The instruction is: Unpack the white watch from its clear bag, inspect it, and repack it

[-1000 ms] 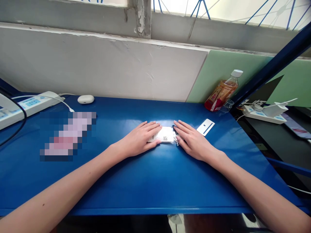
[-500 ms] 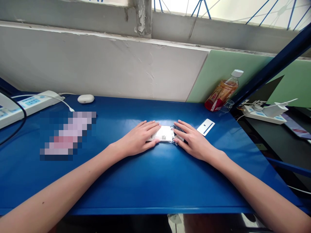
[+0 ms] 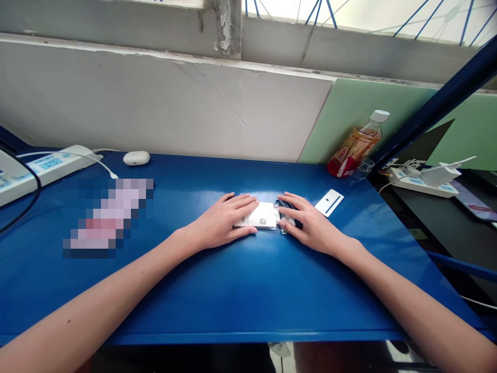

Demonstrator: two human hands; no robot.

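Note:
A flat white packet (image 3: 264, 215) with a printed square code lies on the blue desk in the middle. My left hand (image 3: 225, 220) rests palm down over its left end, fingers stretched out across the top and thumb along the near edge. At its right end is clear plastic wrap (image 3: 277, 213), with something dark and something pale beneath my right hand that I cannot make out. My right hand (image 3: 310, 220) lies there palm down, its fingers apart and pointing left, fingertips at the wrap. Just beyond it is a white card (image 3: 329, 202) with a dark stripe.
A drink bottle (image 3: 355, 147) leans at the back right near a blue post (image 3: 438, 93). To the left are a blurred-out flat object (image 3: 112, 215), a white earbud case (image 3: 136, 158) and a power strip (image 3: 58, 165) with cables. Another power strip (image 3: 423, 181) sits at far right.
My right fingers have shifted slightly off the wrap, so more of the dark and pale thing shows. The left hand has barely moved.

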